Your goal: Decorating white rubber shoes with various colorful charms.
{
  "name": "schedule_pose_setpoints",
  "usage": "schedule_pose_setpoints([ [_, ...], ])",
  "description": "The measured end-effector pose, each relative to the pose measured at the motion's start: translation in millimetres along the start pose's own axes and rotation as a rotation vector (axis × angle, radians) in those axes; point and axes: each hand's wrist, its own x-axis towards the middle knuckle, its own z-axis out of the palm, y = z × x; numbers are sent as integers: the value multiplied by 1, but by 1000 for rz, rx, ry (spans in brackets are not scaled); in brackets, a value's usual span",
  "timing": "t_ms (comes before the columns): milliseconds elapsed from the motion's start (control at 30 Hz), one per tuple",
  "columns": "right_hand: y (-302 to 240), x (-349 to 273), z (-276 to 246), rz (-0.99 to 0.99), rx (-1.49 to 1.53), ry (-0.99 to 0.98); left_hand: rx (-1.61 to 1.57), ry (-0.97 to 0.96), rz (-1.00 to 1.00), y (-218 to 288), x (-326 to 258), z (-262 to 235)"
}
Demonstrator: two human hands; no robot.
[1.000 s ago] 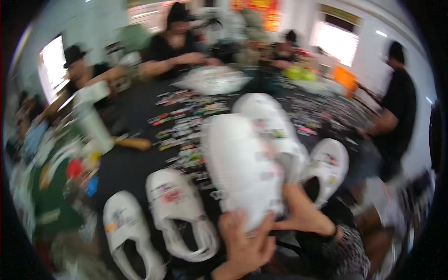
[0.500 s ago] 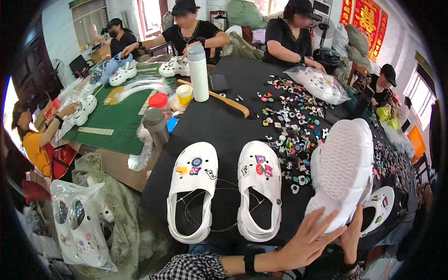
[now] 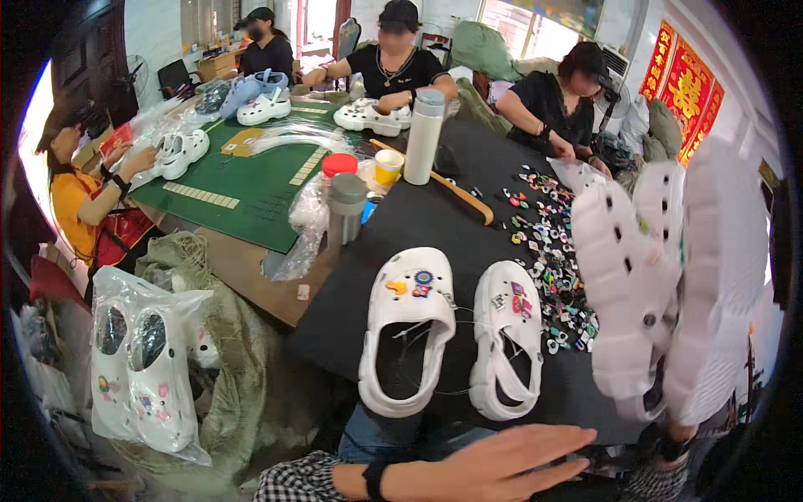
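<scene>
White clogs [image 3: 623, 293] are held up at the right, tall and overlapping, one turned so that its ridged sole [image 3: 736, 276] shows. My right hand [image 3: 682, 432] grips them from below, its fingers mostly hidden behind them. Low in front, my left hand [image 3: 506, 458] is open with fingers stretched, apart from the clogs and holding nothing. Nearest to it, on the black table cover, lie a white clog [image 3: 410, 335] and a second clog [image 3: 507, 343] tilted on its side. Colourful charms decorate both, and a thin clear cord runs between them.
Many small charms [image 3: 560, 276] lie scattered beyond the clogs. A pale bottle [image 3: 424, 138], grey tumbler [image 3: 345, 209], yellow cup [image 3: 388, 167] and wooden stick [image 3: 464, 201] stand or lie farther back. Several people work around a green mat [image 3: 226, 197]. Bagged clogs [image 3: 146, 368] rest at lower left.
My left hand has come off the clog and moved left. The right hand has raised the clogs and swung them right. The nearer right-hand table clog has tipped sideways. The view has turned.
</scene>
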Motion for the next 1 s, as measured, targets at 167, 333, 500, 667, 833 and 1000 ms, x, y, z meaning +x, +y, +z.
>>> schedule_pose_setpoints([
  [167,-41,114,-43,3,83,-196,349,270,-214,9,-53,-85],
  [333,-140,246,181,-27,207,-407,502,498,-560,-2,-85,-128],
  [500,-235,256,564,-35,251,-605,457,500,-529,-39,-109,-141],
  [667,-202,204,781,-6,357,-800,520,375,-536,-69,-108,-154],
  [833,-163,210,883,109,333,-889,709,347,-659,-87,-123,-148],
  [1000,-121,267,949,-101,108,-657,717,338,-590,-87,-119,-151],
])
